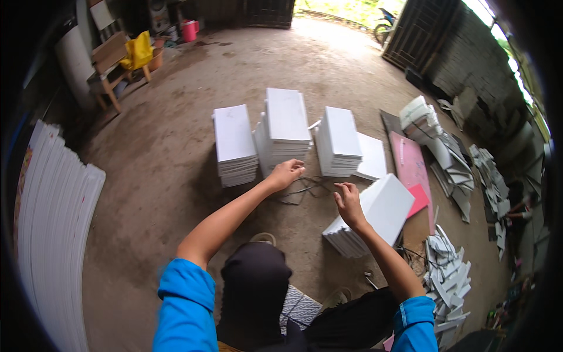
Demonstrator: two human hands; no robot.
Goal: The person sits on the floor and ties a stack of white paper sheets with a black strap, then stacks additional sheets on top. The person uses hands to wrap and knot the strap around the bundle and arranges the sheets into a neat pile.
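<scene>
My left hand (285, 175) reaches over the near side of the middle stack of white sheets (287, 114), its fingers loosely bent and a little apart. A dark strap or cord (306, 190) lies in loops just below its fingertips; no grip on it shows. My right hand (348, 205) is raised beside a tilted stack of white boards (387, 202), thumb and forefinger apart, with nothing visible between them. Farther off stand a left stack of white sheets (233, 132) and a right stack (339, 132), with a few sheets (370, 155) beside it.
Tall white panels (56, 234) stand at the left. On the right lie a pink board (410, 164), a red sheet (418, 200), and piles of white offcuts (448, 281). A wooden chair (111, 70) with a yellow bag (138, 51) stands far left, near a pink jug (189, 30).
</scene>
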